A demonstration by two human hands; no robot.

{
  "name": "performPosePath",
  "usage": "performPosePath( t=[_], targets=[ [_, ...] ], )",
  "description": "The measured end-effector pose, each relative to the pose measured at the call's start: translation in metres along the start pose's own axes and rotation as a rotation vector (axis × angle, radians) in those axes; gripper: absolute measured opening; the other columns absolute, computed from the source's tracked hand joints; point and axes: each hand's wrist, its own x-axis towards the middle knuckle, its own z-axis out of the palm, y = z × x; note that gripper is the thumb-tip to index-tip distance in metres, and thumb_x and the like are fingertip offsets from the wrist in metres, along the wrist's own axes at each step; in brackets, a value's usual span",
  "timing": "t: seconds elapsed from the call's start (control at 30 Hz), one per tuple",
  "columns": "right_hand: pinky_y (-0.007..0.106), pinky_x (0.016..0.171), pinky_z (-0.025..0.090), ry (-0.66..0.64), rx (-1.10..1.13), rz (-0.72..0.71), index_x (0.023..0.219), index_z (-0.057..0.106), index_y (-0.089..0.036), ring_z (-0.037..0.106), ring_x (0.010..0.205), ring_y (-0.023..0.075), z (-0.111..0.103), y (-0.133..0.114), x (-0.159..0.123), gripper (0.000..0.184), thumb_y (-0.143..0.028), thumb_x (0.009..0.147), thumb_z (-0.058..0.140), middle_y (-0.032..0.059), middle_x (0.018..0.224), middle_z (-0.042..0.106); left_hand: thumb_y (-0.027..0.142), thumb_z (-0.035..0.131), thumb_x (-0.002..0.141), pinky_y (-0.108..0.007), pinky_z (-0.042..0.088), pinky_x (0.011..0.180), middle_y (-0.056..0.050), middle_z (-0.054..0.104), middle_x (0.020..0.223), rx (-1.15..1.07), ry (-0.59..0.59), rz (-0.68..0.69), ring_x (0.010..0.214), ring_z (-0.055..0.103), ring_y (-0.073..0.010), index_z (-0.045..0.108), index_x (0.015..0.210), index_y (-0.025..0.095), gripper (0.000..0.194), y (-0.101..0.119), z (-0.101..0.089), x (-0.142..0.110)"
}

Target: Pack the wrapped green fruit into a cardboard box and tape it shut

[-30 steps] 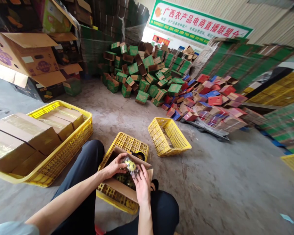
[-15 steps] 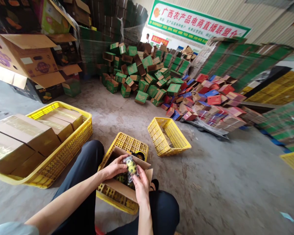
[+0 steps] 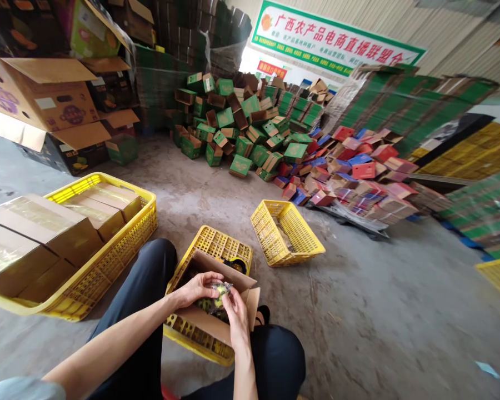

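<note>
Between both hands, over the open cardboard box (image 3: 208,325), is a small yellow-green fruit with dark spots in a clear plastic bag (image 3: 221,290). My left hand (image 3: 198,289) is closed on the bag's left side. My right hand (image 3: 236,314) grips its right side with thumb and fingers. Inside the box lie more green-and-dark wrapped fruits (image 3: 204,304), partly hidden by my hands. The box rests on an upturned yellow crate (image 3: 216,240). A black-and-yellow tape dispenser (image 3: 236,264) lies behind the box; only part of it shows.
On the left a yellow crate (image 3: 150,216) holds several taped cartons (image 3: 45,219). Another yellow basket (image 3: 308,253) stands on the floor ahead. Beyond are heaps of green boxes (image 3: 240,165) and red and blue boxes (image 3: 363,170). Large open cartons (image 3: 62,100) are stacked at far left.
Both hands have kept hold of the bagged fruit, turned it and lowered it slightly toward the box. The fingers have closed in around it. A distant person has left the view.
</note>
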Motion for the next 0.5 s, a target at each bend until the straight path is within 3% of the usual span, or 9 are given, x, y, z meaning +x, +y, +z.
performPosePath(
  t=[0.37, 0.5],
  targets=[
    [0.037, 0.092, 0.059, 0.084, 0.043, 0.016, 0.101, 0.079, -0.022, 0.074, 0.108, 0.0290, -0.005, 0.012, 0.005, 0.043, -0.050, 0.072, 0.092, 0.0083, 0.110, 0.081, 0.032, 0.098, 0.070, -0.041, 0.045, 0.106, -0.010, 0.071, 0.127, 0.098, -0.062, -0.025, 0.117, 0.066, -0.0271, 0.070, 0.136, 0.024, 0.072, 0.002, 0.003, -0.002],
    [0.034, 0.082, 0.061, 0.159, 0.220, 0.044, 0.097, 0.074, -0.025, 0.074, 0.103, 0.0268, -0.009, 0.019, 0.009, 0.039, -0.048, 0.071, 0.091, 0.0067, 0.110, 0.079, 0.048, 0.091, 0.079, -0.040, 0.047, 0.105, -0.010, 0.068, 0.136, 0.022, -0.054, -0.152, 0.127, 0.062, -0.0299, 0.068, 0.140, 0.027, 0.068, -0.002, 0.001, -0.002]
  ],
)
